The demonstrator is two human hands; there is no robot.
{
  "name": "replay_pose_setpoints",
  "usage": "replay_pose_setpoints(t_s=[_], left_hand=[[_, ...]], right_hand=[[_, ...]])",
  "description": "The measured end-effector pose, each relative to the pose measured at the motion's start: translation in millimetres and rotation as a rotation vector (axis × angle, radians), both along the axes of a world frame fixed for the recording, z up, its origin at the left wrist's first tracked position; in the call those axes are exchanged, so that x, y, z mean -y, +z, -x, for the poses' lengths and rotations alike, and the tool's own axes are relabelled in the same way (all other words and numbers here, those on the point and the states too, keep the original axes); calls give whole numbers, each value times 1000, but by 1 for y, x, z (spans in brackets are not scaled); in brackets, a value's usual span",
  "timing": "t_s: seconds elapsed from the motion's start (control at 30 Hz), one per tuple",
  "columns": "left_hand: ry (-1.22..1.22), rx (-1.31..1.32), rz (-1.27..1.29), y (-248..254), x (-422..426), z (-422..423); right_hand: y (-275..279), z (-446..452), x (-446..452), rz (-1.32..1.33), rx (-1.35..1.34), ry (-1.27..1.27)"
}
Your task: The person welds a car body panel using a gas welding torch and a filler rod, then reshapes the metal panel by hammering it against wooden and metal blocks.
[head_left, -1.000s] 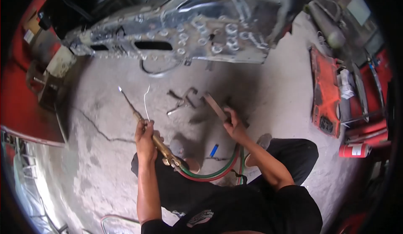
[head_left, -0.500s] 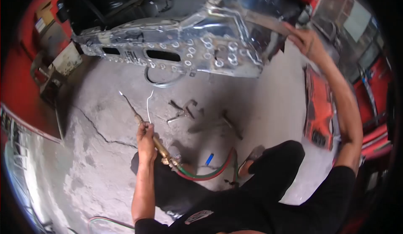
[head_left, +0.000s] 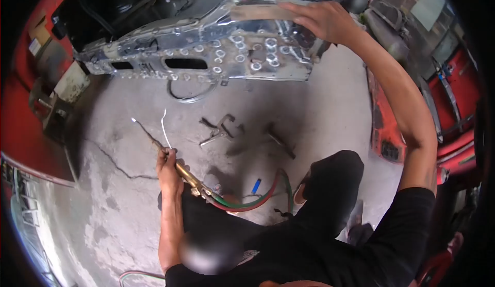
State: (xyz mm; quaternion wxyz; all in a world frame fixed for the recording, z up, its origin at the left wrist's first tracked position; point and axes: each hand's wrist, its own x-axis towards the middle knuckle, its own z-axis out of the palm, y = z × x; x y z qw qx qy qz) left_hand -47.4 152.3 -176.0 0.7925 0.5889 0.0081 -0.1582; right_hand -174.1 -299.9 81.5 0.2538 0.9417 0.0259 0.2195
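My left hand (head_left: 168, 173) is closed around a brass gas torch (head_left: 186, 175) with red and green hoses running off its rear end. A thin bent metal rod (head_left: 164, 127) also sticks up from that hand, beside the torch's long nozzle. The nozzle tip shows a small bright spot and points away over the floor. My right hand (head_left: 330, 23) grips the end of a flat brownish strip (head_left: 260, 12), its fingers laid along the strip. That strip lies across the bare metal car body part (head_left: 154, 68), which is dotted with round weld marks and has two dark slots.
A wire coil (head_left: 191, 99) lies under the car body part. Locking clamps (head_left: 221, 130), another dark tool (head_left: 281, 141) and a blue lighter-like object (head_left: 256, 186) are on the cracked concrete. Red panels (head_left: 386, 117) stand at the right.
My right hand has moved left with the strip, bringing it further across the metal part. The whole view has shifted slightly. My left hand still holds the torch and rod.
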Motion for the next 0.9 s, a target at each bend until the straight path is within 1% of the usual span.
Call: replay_pose_setpoints(t_s=[0.03, 0.07, 0.1, 0.13, 0.17, 0.23, 0.27, 0.3, 0.37, 0.4, 0.43, 0.53, 0.57, 0.63, 0.67, 0.7, 0.77, 0.8, 0.83, 0.9], left_hand=[[1, -15, 30, -2, 6, 8], [-32, -32, 16, -9, -1, 17], [-44, -32, 14, -12, -7, 21], [-50, -5, 39, -11, 0, 15], [-79, -44, 57, -15, 2, 13], [-131, -51, -12, -28, 9, 16], [-141, -10, -16, -22, 21, 4], [-179, -2, -36, -18, 24, 5], [-175, -12, -35, -16, 16, 17], [-153, -6, -16, -15, 15, 18], [-116, -14, -15, -15, 16, 19], [-169, -10, 21, -10, 22, 18], [-201, -13, 30, -21, 18, 11], [-186, -10, -21, -26, 8, 14], [-150, 4, -30, -26, 4, 13], [-116, -33, 10, -23, 3, 15], [-122, -18, -40, -19, 7, 20], [-133, 17, -56, -13, 14, 13], [-151, 34, -40, -9, 18, 8], [-169, 13, -7, -15, 10, 14]], right_hand=[[-2, 12, 39, -12, -21, -14], [-22, 43, 73, -138, 13, 59], [-19, 57, 89, -212, 62, 131], [-13, 46, 85, -239, 126, 208], [-14, 32, 75, -249, 199, 288], [-21, -24, 32, -121, 276, 365], [-22, -41, 14, -64, 323, 373], [-20, -34, 0, -120, 278, 242], [-17, -4, 11, -241, 252, 179], [-8, -5, 17, -283, 243, 169], [-16, -25, 25, -256, 335, 349], [-11, -40, -19, -43, 230, 147], [-15, -33, -2, 82, 298, 196], [-2, 2, 24, -70, 178, 112], [11, -2, 27, -130, 126, 99], [4, -14, 21, -265, 200, 265], [-24, -46, -6, -127, 222, 215], [-24, -55, -14, -44, 257, 185], [-13, -42, -18, -48, 204, 105], [7, -4, 32, 107, 133, 203]])
